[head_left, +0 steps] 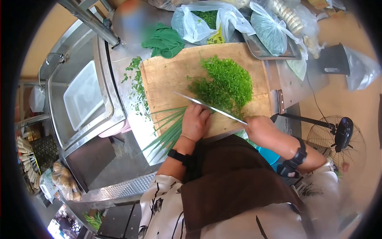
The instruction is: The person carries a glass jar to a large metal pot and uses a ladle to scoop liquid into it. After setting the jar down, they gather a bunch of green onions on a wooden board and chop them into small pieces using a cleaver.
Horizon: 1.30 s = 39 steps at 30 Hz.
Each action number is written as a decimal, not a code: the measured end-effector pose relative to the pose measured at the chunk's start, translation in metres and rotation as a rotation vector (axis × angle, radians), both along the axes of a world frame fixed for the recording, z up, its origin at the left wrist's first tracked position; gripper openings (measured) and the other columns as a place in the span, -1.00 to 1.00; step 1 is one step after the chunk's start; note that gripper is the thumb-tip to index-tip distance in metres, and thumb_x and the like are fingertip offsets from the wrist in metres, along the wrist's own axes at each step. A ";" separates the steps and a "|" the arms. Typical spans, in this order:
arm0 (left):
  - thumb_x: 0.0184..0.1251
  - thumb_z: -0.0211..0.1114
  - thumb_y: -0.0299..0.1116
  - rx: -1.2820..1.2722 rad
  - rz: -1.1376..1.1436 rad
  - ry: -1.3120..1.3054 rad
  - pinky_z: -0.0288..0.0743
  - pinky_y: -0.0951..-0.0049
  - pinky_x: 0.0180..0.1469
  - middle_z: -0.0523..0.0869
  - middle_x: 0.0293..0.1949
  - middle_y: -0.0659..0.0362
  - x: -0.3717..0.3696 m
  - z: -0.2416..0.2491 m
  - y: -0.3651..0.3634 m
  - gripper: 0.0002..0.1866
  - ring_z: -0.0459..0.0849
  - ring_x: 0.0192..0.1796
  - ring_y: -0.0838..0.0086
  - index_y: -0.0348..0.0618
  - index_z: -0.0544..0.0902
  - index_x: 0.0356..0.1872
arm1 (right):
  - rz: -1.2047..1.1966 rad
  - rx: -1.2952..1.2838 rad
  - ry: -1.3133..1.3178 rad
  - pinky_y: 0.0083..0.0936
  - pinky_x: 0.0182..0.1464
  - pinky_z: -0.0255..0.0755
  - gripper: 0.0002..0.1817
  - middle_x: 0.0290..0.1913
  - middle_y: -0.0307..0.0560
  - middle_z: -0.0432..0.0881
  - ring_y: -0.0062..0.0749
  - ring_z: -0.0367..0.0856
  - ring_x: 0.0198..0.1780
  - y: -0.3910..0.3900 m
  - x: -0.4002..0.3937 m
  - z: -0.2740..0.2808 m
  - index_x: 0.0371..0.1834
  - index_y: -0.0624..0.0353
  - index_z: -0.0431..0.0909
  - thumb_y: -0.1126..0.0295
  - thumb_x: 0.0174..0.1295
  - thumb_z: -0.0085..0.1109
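My left hand (195,121) presses down with curled fingers on a bunch of long green onions (172,133) at the front of the wooden cutting board (167,75). The leaves fan out to the left past the board's edge. My right hand (256,128) is wrapped round the handle of a knife (223,112). Its long blade slants up and left across the board, beside the fingertips of my left hand. Behind the blade lies a pile of finely chopped greens (229,79), bright at the right and darker at the left.
Leafy scraps (137,89) lie left of the board. Behind it are a green cloth (164,41), a white plastic bag (191,28) with greens and a metal tray (258,51) with a filled bag. A sink (59,115) stands left, a fan (343,133) right.
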State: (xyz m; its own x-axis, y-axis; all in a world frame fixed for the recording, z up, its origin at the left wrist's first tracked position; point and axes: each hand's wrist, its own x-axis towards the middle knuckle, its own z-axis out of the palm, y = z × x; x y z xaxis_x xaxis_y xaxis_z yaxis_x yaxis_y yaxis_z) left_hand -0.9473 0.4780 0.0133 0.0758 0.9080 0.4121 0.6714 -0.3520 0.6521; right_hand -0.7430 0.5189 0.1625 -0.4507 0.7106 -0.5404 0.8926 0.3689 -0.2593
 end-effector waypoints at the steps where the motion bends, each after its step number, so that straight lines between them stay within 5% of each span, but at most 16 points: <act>1: -0.01 0.37 -0.43 0.023 0.008 -0.001 0.48 0.24 -0.06 0.59 -0.24 0.14 0.001 0.001 0.001 -0.86 0.54 -0.09 0.19 -0.12 0.66 -0.37 | 0.005 -0.023 -0.030 -0.02 -0.24 0.51 -0.86 -0.43 0.26 0.63 0.21 0.63 -0.35 -0.003 0.002 0.011 -0.39 0.31 0.55 0.46 0.11 0.06; 10: -0.03 0.36 -0.46 -0.002 0.012 0.012 0.48 0.25 -0.10 0.58 -0.31 0.16 0.001 0.002 0.001 -0.90 0.55 -0.14 0.21 -0.11 0.64 -0.45 | 0.012 -0.005 0.058 0.00 -0.27 0.48 -0.79 -0.46 0.25 0.61 0.21 0.60 -0.36 0.015 -0.031 -0.061 -0.32 0.29 0.53 0.34 0.26 0.04; 20: -0.06 0.36 -0.47 0.034 0.008 -0.002 0.48 0.26 -0.12 0.57 -0.31 0.18 0.001 -0.001 0.000 -0.89 0.54 -0.14 0.23 -0.11 0.62 -0.46 | -0.013 -0.086 -0.060 -0.02 -0.20 0.50 -0.83 -0.43 0.25 0.62 0.18 0.64 -0.32 -0.001 0.001 0.020 -0.35 0.31 0.57 0.43 0.11 0.06; 28: -0.03 0.36 -0.46 0.019 0.027 -0.014 0.49 0.25 -0.10 0.57 -0.32 0.17 0.002 -0.003 0.002 -0.90 0.54 -0.14 0.21 -0.12 0.63 -0.45 | -0.014 -0.048 -0.013 -0.01 -0.24 0.48 -0.78 -0.44 0.25 0.61 0.20 0.61 -0.33 0.010 -0.032 -0.059 -0.33 0.28 0.56 0.33 0.27 0.03; 32: -0.04 0.36 -0.48 0.029 0.010 0.007 0.48 0.25 -0.10 0.57 -0.33 0.17 0.002 0.000 0.000 -0.91 0.55 -0.15 0.21 -0.12 0.61 -0.47 | -0.047 -0.018 0.148 0.00 -0.22 0.48 -0.74 -0.42 0.26 0.61 0.24 0.59 -0.31 0.015 -0.028 -0.052 -0.36 0.29 0.56 0.29 0.28 0.04; 39: -0.05 0.36 -0.48 0.022 0.007 -0.001 0.48 0.25 -0.10 0.58 -0.30 0.17 0.002 0.000 -0.001 -0.90 0.55 -0.13 0.21 -0.13 0.60 -0.48 | 0.005 -0.136 -0.058 -0.01 -0.18 0.50 -0.82 -0.40 0.24 0.63 0.18 0.63 -0.30 0.005 0.002 0.003 -0.34 0.27 0.61 0.41 0.16 0.06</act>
